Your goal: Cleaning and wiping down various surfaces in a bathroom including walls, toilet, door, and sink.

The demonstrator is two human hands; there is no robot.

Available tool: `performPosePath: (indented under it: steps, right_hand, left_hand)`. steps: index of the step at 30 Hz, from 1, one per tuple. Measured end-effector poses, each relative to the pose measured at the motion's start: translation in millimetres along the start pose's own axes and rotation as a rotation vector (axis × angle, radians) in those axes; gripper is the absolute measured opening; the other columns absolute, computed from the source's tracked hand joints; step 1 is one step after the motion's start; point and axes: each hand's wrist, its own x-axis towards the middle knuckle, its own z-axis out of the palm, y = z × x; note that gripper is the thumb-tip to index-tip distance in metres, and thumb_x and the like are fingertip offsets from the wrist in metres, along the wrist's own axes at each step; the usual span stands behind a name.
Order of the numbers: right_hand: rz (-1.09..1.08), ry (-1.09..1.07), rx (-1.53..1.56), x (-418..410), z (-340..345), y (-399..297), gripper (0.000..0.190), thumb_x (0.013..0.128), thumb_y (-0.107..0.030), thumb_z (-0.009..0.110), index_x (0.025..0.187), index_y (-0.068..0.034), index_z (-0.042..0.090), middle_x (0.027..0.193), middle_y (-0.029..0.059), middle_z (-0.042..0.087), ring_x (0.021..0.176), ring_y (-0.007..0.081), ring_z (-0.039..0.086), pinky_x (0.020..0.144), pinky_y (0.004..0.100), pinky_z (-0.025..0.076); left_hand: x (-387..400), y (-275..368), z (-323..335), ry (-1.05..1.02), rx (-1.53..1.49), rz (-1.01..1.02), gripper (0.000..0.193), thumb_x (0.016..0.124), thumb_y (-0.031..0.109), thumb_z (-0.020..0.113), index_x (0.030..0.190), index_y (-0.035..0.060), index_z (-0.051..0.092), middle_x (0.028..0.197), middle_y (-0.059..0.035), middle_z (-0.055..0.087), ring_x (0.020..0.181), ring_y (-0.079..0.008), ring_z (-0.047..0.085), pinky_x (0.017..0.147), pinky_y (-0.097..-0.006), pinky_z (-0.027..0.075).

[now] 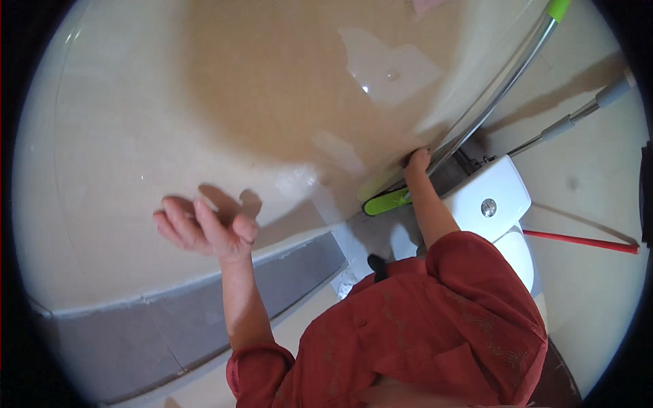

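Note:
My left hand (206, 229) is raised in front of the glossy beige wall (127, 127), its fingers loosely curled and apart, holding nothing; its shadow falls on the wall beside it. Further right, my right hand (419, 160) reaches down close to the wall, beside the metal pole (490, 109) of a green-headed mop or broom. Its fingers are partly hidden, and a dark patch lies by them; whether it grips anything is unclear. The green head (387, 202) rests low by the wall, just below that hand.
At the right stands a white toilet cistern (490, 188) with a round metal flush button (488, 207). A second metal pole (571, 120) with grey collars rises behind it. A red stick (581, 240) leans beyond the toilet. Grey tiles (204, 326) edge the wall's foot.

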Motion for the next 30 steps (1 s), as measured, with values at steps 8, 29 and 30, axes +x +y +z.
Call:
performPosePath:
  steps: [8, 29, 30]
  right_hand:
    - [0.135, -0.419, -0.14, -208, 10, -52, 0.041, 0.086, -0.025, 0.059, 0.119, -0.002, 0.051, 0.112, 0.0125, 0.058, 0.104, 0.0243, 0.057, 0.084, 0.0336, 0.047]
    - [-1.844, 0.286, 0.012, -352, -44, -299, 0.058, 0.073, 0.009, 0.052, 0.13, 0.008, 0.044, 0.139, 0.0346, 0.033, 0.127, 0.0512, 0.035, 0.107, 0.0547, 0.029]
    - [-1.819, 0.302, -0.026, -337, -37, -268, 0.056, 0.073, 0.009, 0.051, 0.129, 0.008, 0.044, 0.138, 0.0356, 0.033, 0.126, 0.0522, 0.036, 0.106, 0.0558, 0.03]
  left_hand:
    - [-11, -3, 0, -0.038, -0.124, -0.112, 0.049, 0.097, 0.047, 0.038, 0.128, 0.014, 0.058, 0.142, -0.0187, 0.043, 0.135, -0.0394, 0.032, 0.109, -0.0524, 0.024]
    - [-65, -75, -56, 0.021, 0.031, -0.115, 0.049, 0.098, 0.044, 0.037, 0.134, 0.0146, 0.052, 0.142, -0.0158, 0.044, 0.133, -0.0348, 0.039, 0.112, -0.0499, 0.02]
    - [-62, -74, -58, 0.023, 0.029, -0.122, 0.049, 0.098, 0.044, 0.037, 0.134, 0.0146, 0.052, 0.142, -0.0158, 0.044, 0.133, -0.0348, 0.039, 0.112, -0.0499, 0.02]
